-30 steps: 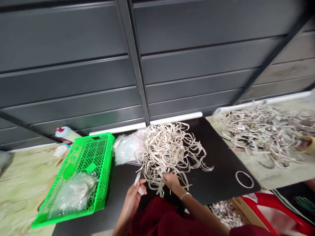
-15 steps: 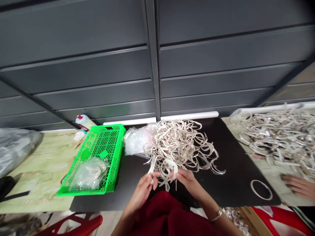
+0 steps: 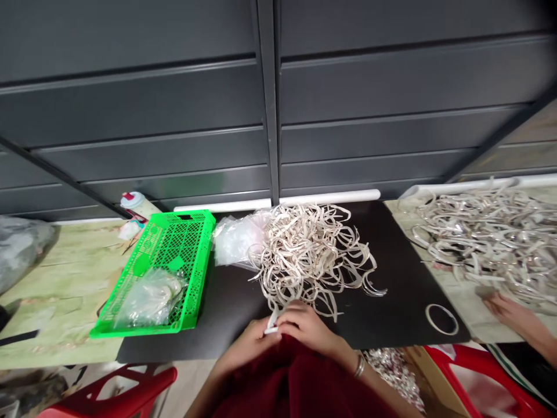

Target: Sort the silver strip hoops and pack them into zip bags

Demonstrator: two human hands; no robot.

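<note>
A tangled heap of thin whitish strips (image 3: 304,249) lies on the black mat (image 3: 391,290). At the near edge of the mat, my left hand (image 3: 256,339) is closed on a white strip (image 3: 272,320), held close to my body. My right hand (image 3: 304,325) meets it from the right, fingers bent and pressed round the same strip. Part of the strip is hidden behind the fingers. Clear plastic bags (image 3: 238,239) lie against the left side of the heap.
Left of the mat's middle, a green basket (image 3: 201,290) holds a filled clear bag (image 3: 150,299). A bottle (image 3: 140,204) stands behind it. At right are a ring (image 3: 442,319), another strip pile (image 3: 487,226) and another person's hand (image 3: 505,307).
Both my hands have come together and nearer my body, where they were apart with strip between or below them. The other person's hand has shifted, and the view has moved slightly.
</note>
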